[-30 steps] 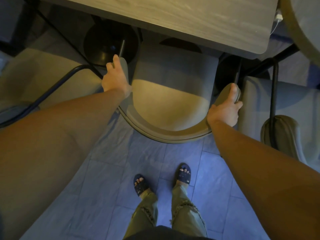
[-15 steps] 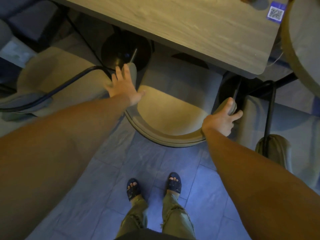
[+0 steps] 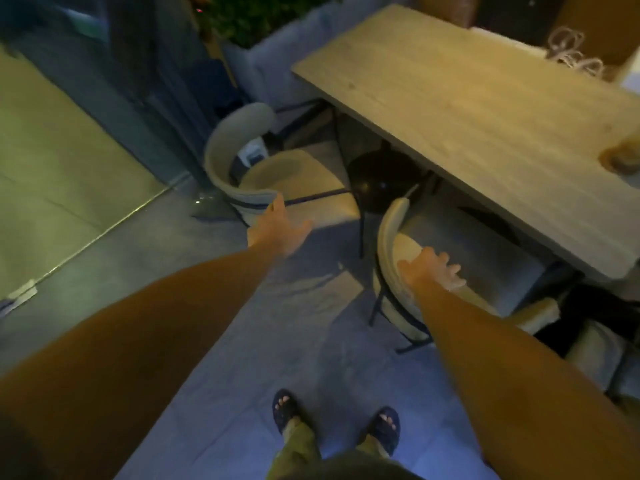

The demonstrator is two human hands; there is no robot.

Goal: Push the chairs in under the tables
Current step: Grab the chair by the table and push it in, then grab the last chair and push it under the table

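left hand spreading open, empty, reaching ahead-left toward pulled-out chair; right hand hovering open, empty, over tucked chair; left nearer.

no readable text, no labels, no brands, no numbers, picture dim and blurred

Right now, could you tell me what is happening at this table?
A person is tidying chairs at a wooden table. The nearer chair sits partly under the table, and the right hand is open just over its backrest. The left hand, also open, reaches toward the far chair, which stands out from the table's end, not yet pushed in. Neither hand grips anything.
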